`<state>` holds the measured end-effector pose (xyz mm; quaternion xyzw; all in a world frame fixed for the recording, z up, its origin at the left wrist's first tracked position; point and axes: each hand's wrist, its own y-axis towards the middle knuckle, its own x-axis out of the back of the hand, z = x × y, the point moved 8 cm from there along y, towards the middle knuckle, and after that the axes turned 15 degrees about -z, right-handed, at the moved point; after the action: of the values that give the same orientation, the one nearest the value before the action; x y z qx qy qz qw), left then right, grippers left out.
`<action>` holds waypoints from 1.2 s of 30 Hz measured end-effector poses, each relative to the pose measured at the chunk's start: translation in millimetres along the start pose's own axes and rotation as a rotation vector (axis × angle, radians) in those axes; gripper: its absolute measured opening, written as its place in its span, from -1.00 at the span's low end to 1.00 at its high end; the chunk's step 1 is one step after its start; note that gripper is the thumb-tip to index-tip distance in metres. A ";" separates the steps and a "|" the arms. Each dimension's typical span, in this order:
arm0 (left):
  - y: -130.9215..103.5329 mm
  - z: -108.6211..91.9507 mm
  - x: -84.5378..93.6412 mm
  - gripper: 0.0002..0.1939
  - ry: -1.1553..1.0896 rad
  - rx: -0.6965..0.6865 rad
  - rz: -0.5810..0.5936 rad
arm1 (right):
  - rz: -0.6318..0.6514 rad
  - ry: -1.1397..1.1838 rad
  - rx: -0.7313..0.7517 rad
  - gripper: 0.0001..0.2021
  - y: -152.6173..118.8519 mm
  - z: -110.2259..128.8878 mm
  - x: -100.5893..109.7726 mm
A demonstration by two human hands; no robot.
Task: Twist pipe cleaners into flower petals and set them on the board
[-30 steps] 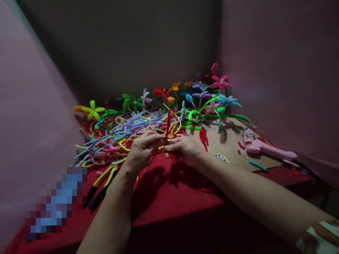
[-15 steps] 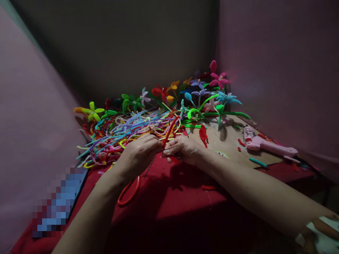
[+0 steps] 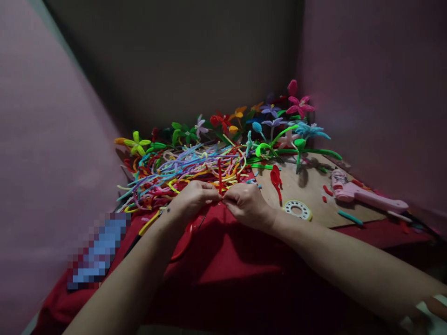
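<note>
Over the red cloth, my left hand (image 3: 193, 200) and my right hand (image 3: 247, 204) meet fingertip to fingertip. Both pinch a red pipe cleaner (image 3: 220, 174), part of which sticks up between them; its lower part is hidden by the fingers. Below my left wrist lie scissors with a red handle loop (image 3: 186, 242), largely covered by the forearm. Yellow-handled pliers or cutters (image 3: 148, 225) show partly at the left of that arm. Just beyond my hands spreads a tangled pile of coloured pipe cleaners (image 3: 181, 165).
Finished pipe-cleaner flowers, such as a pink one (image 3: 300, 106), line the back. On a brown board (image 3: 321, 216) at right rest a red looped piece (image 3: 275, 179), a white-and-yellow ring (image 3: 297, 211) and a pink glue gun (image 3: 370, 195). A blurred-out blue object (image 3: 101, 251) lies at left.
The view has shifted, so the scene sits further right. The right hand has turned, knuckles up, and the red pipe cleaner now stands upright. The ring and yellow handle have come into fuller view.
</note>
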<state>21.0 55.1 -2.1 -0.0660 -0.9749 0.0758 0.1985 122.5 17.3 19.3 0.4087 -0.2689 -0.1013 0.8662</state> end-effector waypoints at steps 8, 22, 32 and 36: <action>2.1 -12.2 1.3 -0.86 -0.110 -0.131 0.004 | -0.077 0.158 -0.085 -0.83 4.0 -4.8 9.6; -34.8 -62.8 12.0 -0.89 0.111 -1.033 -0.084 | 0.185 0.776 -0.699 -0.87 -6.6 -38.3 -13.3; -61.5 -70.1 5.4 -0.85 0.320 -1.209 -0.046 | 0.305 0.837 -0.790 -0.88 -10.1 -23.7 -14.8; -63.7 -71.4 4.0 -0.87 0.373 -1.159 -0.064 | 0.278 0.853 -0.788 -0.92 -9.9 -23.4 -15.3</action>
<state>39.4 2.0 75.5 -0.1464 -0.8077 -0.4861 0.2997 123.0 32.3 -6.3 0.0223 0.1097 0.0940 0.9893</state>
